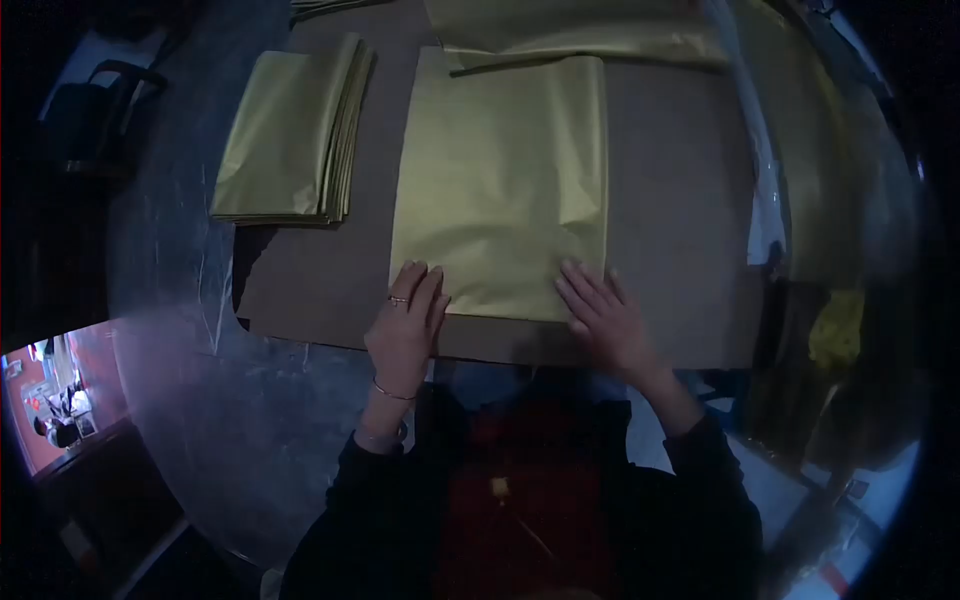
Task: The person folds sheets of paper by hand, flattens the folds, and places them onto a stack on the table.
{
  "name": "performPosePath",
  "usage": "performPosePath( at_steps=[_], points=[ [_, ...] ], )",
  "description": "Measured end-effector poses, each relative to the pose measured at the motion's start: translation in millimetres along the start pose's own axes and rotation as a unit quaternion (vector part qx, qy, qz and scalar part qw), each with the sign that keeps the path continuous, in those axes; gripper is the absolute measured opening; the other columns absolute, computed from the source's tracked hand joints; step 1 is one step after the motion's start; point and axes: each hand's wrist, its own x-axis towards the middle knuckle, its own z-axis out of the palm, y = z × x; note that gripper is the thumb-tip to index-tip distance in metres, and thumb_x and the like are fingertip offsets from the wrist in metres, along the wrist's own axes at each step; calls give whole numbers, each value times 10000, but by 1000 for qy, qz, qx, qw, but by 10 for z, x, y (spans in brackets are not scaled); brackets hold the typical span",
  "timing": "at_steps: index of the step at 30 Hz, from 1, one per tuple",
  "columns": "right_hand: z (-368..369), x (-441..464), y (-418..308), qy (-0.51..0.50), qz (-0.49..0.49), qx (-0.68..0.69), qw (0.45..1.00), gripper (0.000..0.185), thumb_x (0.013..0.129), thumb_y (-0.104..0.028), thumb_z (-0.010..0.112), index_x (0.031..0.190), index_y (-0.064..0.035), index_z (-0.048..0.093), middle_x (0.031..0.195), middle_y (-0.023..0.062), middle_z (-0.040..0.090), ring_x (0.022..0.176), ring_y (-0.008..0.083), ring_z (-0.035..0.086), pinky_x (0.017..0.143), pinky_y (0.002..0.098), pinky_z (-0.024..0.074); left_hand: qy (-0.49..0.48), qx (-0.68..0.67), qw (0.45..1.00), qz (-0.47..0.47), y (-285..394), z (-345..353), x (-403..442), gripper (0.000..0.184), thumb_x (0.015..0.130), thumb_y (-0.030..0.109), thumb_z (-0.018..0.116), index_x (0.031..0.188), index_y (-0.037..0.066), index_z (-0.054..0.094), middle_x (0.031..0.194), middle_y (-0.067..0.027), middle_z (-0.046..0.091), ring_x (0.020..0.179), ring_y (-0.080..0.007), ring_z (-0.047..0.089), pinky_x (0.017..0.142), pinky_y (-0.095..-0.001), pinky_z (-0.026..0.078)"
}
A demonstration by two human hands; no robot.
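A gold sheet (490,170), paper or fabric, lies in front of me with soft creases and a fold along its right side. My left hand (405,315), wearing a ring and bracelets, rests its fingers on the sheet's lower left corner. At the lower right corner, my right hand (598,310) lies with its fingers stretched out flat on the gold surface. Both hands press from above and hold nothing between their fingers. Left of the sheet sits a stack of folded gold pieces (280,130).
Brown cardboard (680,200) covers the work surface beneath the sheet. Another gold piece (580,30) overlaps the far edge. On the right runs clear plastic with gold material (830,170), and a yellow item (836,330) is below it. A dark chair (95,115) stands far left.
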Motion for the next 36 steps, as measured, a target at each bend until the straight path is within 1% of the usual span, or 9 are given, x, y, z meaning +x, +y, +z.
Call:
performPosePath(
  at_steps=[3,7,9,14,23,24,29,34,36],
  points=[
    [-62,54,105,12,26,30,999,501,945,-254,459,1415,-116,353,1498,46,293,1378,188,277,1133,435,176,-8,-8,1000,-6,-4,-10,3,287,786,196,697,1068,174,647,1137,0,604,1006,-177,635,713,-275,544],
    [-122,254,281,17,33,-1,999,490,955,-269,436,1411,-108,356,1498,49,290,1375,194,281,1135,444,162,-7,-18,1000,4,-12,-16,21,295,792,187,689,1083,163,645,1152,-8,596,1037,-181,622,723,-269,541],
    [-120,392,414,19,15,-23,999,489,961,-275,418,1414,-106,348,1507,50,269,1381,203,267,1137,455,151,-19,-28,999,-4,12,-31,8,325,782,153,714,1099,160,643,1173,-24,596,1038,-214,626,749,-304,543],
    [-205,634,700,48,2,7,999,487,980,-316,357,1429,-132,322,1521,74,223,1396,247,221,1142,458,128,-2,17,1000,-8,18,22,-27,318,791,180,709,1103,182,647,1175,-4,594,1010,-189,637,697,-286,547],
    [-234,802,885,63,28,0,998,478,978,-306,352,1421,-126,345,1525,79,210,1403,262,202,1141,459,130,8,46,999,-22,63,29,-46,293,797,185,706,1087,174,665,1203,3,589,982,-175,648,664,-278,542],
    [-226,825,918,67,24,-5,997,481,978,-306,352,1423,-125,341,1526,77,209,1404,261,200,1139,463,131,-16,18,999,-35,85,-4,-43,312,802,184,686,1108,145,643,1186,-28,584,1062,-208,613,765,-290,536],
    [-199,930,1028,97,27,-9,995,491,986,-326,319,1435,-127,315,1530,71,200,1409,259,186,1139,464,121,-15,31,999,-38,99,19,-60,328,800,185,687,1118,128,637,1181,-45,583,1046,-229,615,773,-297,533],
    [-248,1033,1110,67,27,-20,997,476,995,-338,286,1439,-168,314,1535,27,192,1412,231,175,1150,474,94,-31,29,997,-64,143,4,-79,333,810,173,680,1132,103,629,1185,-69,580,1056,-246,606,800,-309,527],
    [-280,1054,1125,68,22,-20,997,474,996,-336,286,1440,-173,311,1535,19,192,1411,226,178,1150,474,92,-15,28,998,-48,150,8,-71,333,818,167,673,1138,90,623,1189,-76,577,1054,-258,605,809,-313,526]
  ],
)
